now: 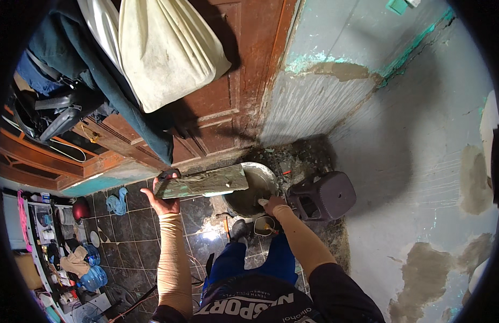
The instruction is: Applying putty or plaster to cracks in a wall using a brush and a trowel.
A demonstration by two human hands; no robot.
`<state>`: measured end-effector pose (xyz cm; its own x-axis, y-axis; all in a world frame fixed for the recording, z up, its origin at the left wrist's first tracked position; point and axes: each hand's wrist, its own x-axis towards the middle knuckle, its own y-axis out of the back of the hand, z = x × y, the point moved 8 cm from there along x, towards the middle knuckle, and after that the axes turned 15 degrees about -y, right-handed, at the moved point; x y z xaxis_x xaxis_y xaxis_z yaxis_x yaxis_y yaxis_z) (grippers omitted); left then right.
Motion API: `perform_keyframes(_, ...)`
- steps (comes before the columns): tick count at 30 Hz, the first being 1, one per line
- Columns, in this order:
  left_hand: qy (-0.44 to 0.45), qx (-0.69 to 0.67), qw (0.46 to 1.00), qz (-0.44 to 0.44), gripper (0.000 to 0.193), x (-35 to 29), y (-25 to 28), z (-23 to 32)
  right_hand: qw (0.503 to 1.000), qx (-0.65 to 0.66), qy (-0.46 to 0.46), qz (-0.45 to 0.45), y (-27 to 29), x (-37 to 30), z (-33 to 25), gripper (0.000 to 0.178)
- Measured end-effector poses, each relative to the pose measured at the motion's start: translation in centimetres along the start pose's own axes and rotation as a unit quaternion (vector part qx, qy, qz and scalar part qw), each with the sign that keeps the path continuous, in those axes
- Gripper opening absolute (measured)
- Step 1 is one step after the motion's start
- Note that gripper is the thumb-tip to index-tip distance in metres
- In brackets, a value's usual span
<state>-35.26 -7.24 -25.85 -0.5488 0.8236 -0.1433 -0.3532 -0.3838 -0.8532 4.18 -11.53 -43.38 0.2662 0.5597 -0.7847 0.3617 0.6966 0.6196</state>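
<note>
My left hand grips the left end of a long flat board from below, its thumb sticking out to the left. The board's top is smeared with grey-green mortar, and its right end reaches over the rim of a round tub. Inside the tub is wet grey mortar. My right hand is closed at the tub's near right edge; a small pale end of something shows at its fingers, but its kind is hidden. A dark object sits at the top of my left hand.
A dark plastic stool stands right of the tub. Near my feet are a small container and an orange-handled tool. Bags and clothes hang on the brown door. A cluttered shelf stands left; patched grey wall rises right.
</note>
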Motion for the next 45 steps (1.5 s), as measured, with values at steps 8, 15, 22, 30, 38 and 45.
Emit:
perform_keyframes(8,-0.034,0.004,0.999,-0.007,0.069,-0.7,1.6,3.7,0.97,-0.059,0.151,0.18,5.1,-5.5,-2.1,0.039)
perform_keyframes(15,-0.029,0.018,0.999,0.008,0.067,-2.6,2.8,3.2,0.975,0.034,0.135,0.172,-1.6,-3.3,-3.0,0.035)
perform_keyframes(22,-0.028,0.035,0.999,0.002,0.065,-3.0,2.7,3.0,0.966,0.209,0.081,0.131,-3.9,-3.9,-2.0,0.036)
perform_keyframes(30,-0.026,0.065,0.998,-0.004,0.063,-2.1,2.7,3.0,0.948,0.278,0.069,0.138,-5.4,-5.4,-2.0,0.035)
perform_keyframes(38,-0.004,0.064,0.997,-0.03,0.066,-1.5,1.8,0.9,0.936,0.298,0.112,0.15,-5.9,-5.7,-1.4,0.034)
perform_keyframes(45,-0.011,0.087,0.996,-0.016,0.069,-1.2,2.2,1.5,0.914,0.396,0.059,0.071,-6.9,-6.0,2.9,0.044)
